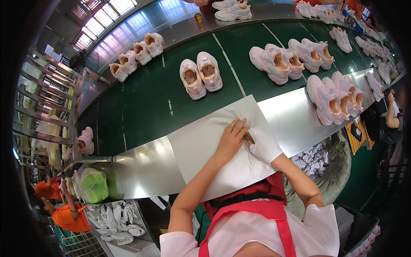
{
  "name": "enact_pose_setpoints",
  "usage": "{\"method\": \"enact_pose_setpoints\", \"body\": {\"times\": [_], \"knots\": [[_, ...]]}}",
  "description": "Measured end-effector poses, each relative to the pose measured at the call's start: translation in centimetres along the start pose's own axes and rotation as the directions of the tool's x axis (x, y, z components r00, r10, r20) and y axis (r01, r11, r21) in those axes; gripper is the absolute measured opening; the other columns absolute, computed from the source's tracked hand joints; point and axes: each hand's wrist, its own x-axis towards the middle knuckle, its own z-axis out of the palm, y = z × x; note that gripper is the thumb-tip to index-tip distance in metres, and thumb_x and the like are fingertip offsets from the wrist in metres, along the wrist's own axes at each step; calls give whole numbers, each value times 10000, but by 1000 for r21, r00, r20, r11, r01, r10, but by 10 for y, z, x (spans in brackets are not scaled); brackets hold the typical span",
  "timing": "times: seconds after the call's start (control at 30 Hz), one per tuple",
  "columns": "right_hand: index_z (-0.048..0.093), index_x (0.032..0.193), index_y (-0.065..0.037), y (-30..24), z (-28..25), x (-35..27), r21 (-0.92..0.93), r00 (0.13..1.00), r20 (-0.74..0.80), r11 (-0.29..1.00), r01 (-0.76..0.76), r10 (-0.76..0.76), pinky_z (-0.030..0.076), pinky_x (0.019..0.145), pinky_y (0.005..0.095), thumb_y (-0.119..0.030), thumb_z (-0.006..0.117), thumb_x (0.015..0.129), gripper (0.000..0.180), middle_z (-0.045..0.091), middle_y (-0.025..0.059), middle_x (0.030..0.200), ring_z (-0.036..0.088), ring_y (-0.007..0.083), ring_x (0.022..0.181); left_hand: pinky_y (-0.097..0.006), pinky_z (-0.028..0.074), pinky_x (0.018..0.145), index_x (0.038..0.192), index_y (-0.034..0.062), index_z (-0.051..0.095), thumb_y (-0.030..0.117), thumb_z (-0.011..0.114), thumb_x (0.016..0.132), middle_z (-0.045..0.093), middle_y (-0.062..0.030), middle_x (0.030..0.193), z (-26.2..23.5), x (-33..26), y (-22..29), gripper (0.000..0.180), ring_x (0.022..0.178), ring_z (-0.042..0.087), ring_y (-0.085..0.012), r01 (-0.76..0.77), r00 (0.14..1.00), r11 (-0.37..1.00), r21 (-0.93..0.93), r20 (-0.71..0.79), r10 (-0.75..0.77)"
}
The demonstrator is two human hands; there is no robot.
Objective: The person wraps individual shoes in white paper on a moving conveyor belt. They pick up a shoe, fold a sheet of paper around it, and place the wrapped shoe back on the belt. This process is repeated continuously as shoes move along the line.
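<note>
Left hand: my bare left hand (231,139) lies flat, fingers spread narrow, pressing the white paper sheet (214,147).
Right hand: my gloved right hand (264,145) is curled on the same sheet, touching the left; what it pinches I cannot tell.
Sheet: under both hands, on the steel ledge (141,169).
Shoes: a pink pair (200,74) on the green belt (145,103) beyond my fingertips.
Bag: a green-filled plastic bag (90,185) far left of my left hand.

Green conveyor belt (141,103), steel ledge (141,167), bright windows (102,17).
</note>
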Motion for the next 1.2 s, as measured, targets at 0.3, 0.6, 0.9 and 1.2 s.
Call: {"method": "enact_pose_setpoints", "body": {"times": [0.3,0.6,0.9,1.2], "knots": [[588,1054,-37,13,-17,8,373,992,29,919,-126,124,486,781,397,-178,633,759,330,626,218,990,598,378,929,-350,431,716,747,75,545,59,626,738,577,-71,709,-22,-28,-9,83,687,581,-235,-81,969,993,-86,227,98],[560,1157,-59,17,6,13,-105,952,-285,991,87,-114,426,892,405,-150,700,677,508,589,137,1069,541,333,996,-336,394,621,722,84,510,148,595,791,527,-60,631,-9,-18,-15,127,598,542,-228,-29,994,997,-74,108,37],[542,1197,-23,22,9,-11,36,951,-276,987,155,-139,377,969,428,-26,545,735,462,528,219,1158,484,385,1085,-370,418,683,730,85,524,167,593,765,549,-64,656,13,-31,-18,112,634,560,-259,37,996,985,-169,84,-23],[492,1199,36,58,11,-8,103,978,-193,990,96,-75,312,1020,421,-48,529,808,402,473,196,1230,436,355,1148,-328,387,659,672,101,493,206,584,772,504,-48,600,32,-22,-3,172,589,526,-223,-10,999,1000,-15,-53,9]]}}
